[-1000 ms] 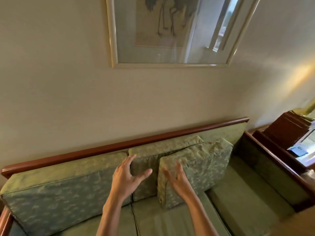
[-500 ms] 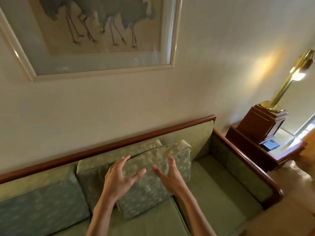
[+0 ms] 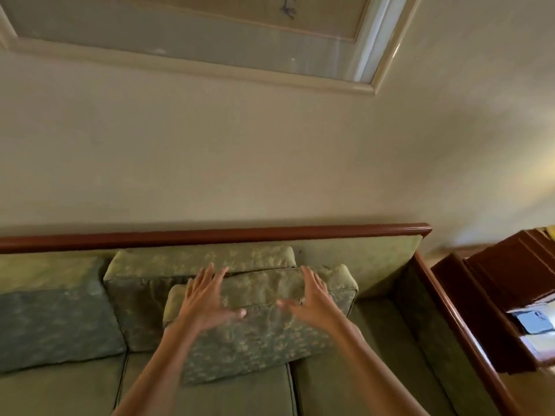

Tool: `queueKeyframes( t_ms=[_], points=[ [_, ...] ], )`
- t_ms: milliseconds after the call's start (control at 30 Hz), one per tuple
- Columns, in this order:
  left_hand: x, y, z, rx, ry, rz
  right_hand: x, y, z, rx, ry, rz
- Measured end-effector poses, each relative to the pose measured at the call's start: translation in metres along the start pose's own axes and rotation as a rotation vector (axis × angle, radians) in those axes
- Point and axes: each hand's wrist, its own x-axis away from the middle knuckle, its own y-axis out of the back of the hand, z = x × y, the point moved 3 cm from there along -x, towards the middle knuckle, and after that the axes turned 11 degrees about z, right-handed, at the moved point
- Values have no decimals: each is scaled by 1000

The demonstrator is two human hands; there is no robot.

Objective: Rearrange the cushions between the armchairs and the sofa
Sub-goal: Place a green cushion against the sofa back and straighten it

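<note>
Hands have advanced: left hand (image 3: 207,301) and right hand (image 3: 312,298), fingers spread, now press the green patterned square cushion (image 3: 258,334) leaning mid-seat against the green wood-railed sofa (image 3: 375,265); probably settling it.

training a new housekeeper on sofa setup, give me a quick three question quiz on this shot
1. True or false: both hands lie with straight, spread fingers on the front green patterned fabric cushion.
2. Multiple choice: what does that cushion lean against? A) the bare wooden rail B) another green patterned back cushion C) the sofa's side panel
3. Fill in: on the person's right side of the green upholstered sofa stands a dark ____ side table.

Key
1. True: the left hand and the right hand are flat and open on it.
2. B: the green patterned back cushion stands behind it.
3. Wooden: the dark wooden side table.
</note>
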Motion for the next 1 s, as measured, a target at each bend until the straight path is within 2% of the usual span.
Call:
queueKeyframes(
  t_ms=[67, 133, 267, 333, 433, 533, 667, 767, 867, 1000],
  points=[
    [-18, -19, 20, -21, 72, 85, -27, 3, -9, 112, -29, 63],
    [-19, -38, 33, -151, 141, 108, -48, 2, -19, 207, -59, 115],
    [-6, -61, 17, -276, 237, -20, -72, -1, -47, 467, -73, 308],
    [-1, -70, 10, -304, 293, 11, -71, -6, -63, 719, -51, 424],
    [0, -84, 11, -354, 291, 51, -65, -7, -88, 959, 33, 369],
    [-1, -85, 7, -353, 229, -20, -69, 10, -109, 937, 61, 246],
    [6, -85, -21, -328, 279, -26, -73, 29, -128, 928, 246, 319],
    [17, -91, -53, -298, 280, -66, -64, 46, -152, 845, 277, 408],
    [11, -96, -107, -321, 256, 8, -52, 85, -193, 809, 240, 474],
    [-33, -94, -192, -346, 178, 126, -46, 171, -237, 789, 242, 403]
  ],
)
